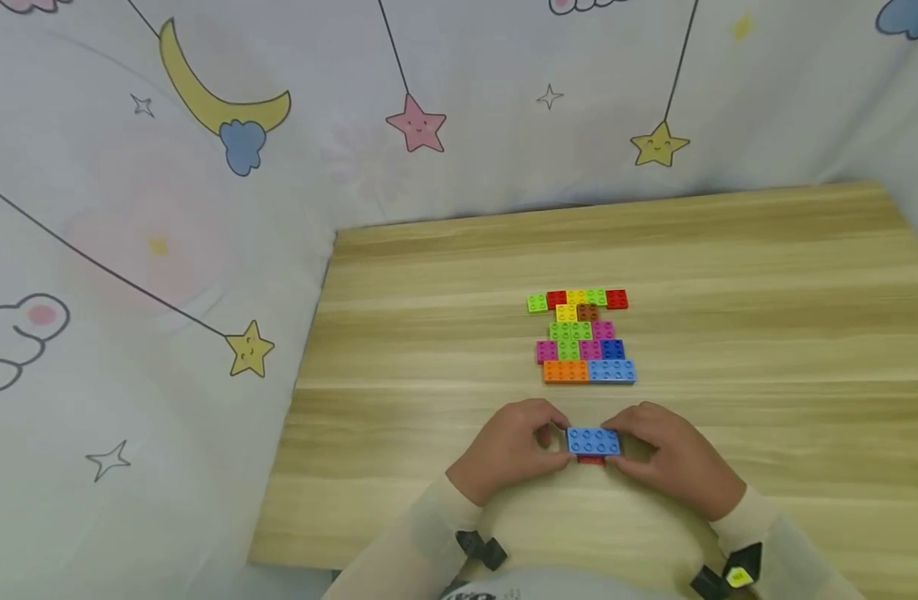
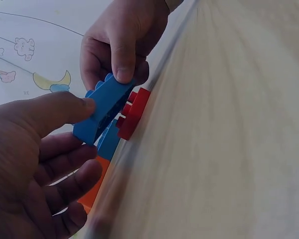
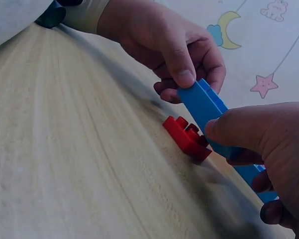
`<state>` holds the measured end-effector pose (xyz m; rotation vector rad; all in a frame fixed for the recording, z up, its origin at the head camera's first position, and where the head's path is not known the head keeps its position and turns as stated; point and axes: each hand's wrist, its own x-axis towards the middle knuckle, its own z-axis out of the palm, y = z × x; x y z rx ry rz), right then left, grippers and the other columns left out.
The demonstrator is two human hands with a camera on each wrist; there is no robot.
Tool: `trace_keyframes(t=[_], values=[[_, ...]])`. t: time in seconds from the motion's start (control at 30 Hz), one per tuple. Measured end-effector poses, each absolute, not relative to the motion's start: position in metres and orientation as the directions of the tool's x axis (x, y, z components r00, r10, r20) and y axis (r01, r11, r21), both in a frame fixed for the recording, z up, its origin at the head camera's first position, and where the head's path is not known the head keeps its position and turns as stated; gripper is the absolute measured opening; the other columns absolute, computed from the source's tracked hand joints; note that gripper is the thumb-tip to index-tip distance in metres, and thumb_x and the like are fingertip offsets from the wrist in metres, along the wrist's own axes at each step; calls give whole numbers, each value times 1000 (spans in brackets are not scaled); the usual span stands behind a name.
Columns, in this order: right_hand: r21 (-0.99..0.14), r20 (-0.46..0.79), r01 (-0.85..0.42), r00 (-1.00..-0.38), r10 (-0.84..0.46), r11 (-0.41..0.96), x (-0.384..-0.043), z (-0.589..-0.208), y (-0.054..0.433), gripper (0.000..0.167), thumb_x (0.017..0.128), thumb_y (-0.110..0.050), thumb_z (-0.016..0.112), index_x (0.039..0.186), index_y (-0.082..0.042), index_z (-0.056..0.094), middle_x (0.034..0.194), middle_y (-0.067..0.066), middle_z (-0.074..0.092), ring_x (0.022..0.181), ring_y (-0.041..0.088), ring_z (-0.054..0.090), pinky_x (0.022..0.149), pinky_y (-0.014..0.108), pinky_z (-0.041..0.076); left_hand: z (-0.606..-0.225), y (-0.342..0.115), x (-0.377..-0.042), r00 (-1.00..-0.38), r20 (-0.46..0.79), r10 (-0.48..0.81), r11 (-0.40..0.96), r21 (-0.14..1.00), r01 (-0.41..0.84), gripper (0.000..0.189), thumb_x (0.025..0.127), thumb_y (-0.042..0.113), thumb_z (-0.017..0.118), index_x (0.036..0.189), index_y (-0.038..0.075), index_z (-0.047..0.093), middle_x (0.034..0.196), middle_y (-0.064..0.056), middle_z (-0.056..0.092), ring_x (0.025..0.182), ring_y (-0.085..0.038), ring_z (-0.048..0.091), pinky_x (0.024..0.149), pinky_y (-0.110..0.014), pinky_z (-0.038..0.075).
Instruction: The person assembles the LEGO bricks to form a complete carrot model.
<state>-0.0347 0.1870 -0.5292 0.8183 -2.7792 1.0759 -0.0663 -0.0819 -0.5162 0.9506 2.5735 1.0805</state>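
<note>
We see fingers (image 2: 74, 108) of the left hand (image 1: 513, 442) and right hand (image 1: 678, 454) pinching opposite ends of a blue brick (image 1: 593, 441), just above a red brick (image 2: 134, 115); pressing askew, we judge, could skid the latter across the counter (image 1: 413, 333). Beyond lie brick rows (image 1: 581, 331).

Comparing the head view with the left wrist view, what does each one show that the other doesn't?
Only the head view: the brown brick, the dark blue brick and the lime brick at the left end of the farthest row.

Only the left wrist view: the studs on the red brick and part of the underside of the held blue brick.

Both: the left hand and right hand pinching the held blue brick, the red brick, and the orange brick.
</note>
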Motion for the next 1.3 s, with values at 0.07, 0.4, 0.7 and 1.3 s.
trace_keyframes(t=[0.07,0.4,0.7,1.3], values=[[-615,233,-499,-855,-464,611,-35,-531,187,37,78,-17,92,110,-24,76,107,-20,69,102,7,64,89,39,56,-516,-82,-66,-774,55,631,534,693,485,31,81,26,90,105,15,75,86,8,64,74,-3,56,68,-11,45],[-611,212,-502,-849,-484,612,-32,-531,185,41,78,-19,93,117,-25,80,102,-22,66,93,0,57,78,26,54,-518,-81,-68,-770,-18,637,562,695,449,31,82,27,89,106,15,74,76,10,59,67,0,50,61,-15,43],[-610,273,-552,-820,-503,569,-30,-531,184,42,74,-12,94,113,-21,82,97,-19,62,87,0,53,72,22,51,-516,-79,-68,-759,-55,649,566,701,433,29,82,25,88,105,15,73,74,10,59,65,0,50,59,-15,43],[-633,299,-570,-804,-514,524,-33,-538,187,45,72,-13,95,114,-22,82,99,-18,66,88,1,56,77,13,49,-522,-76,-67,-753,-21,658,555,688,467,26,80,22,89,100,17,73,73,11,57,64,1,47,58,-14,42]])
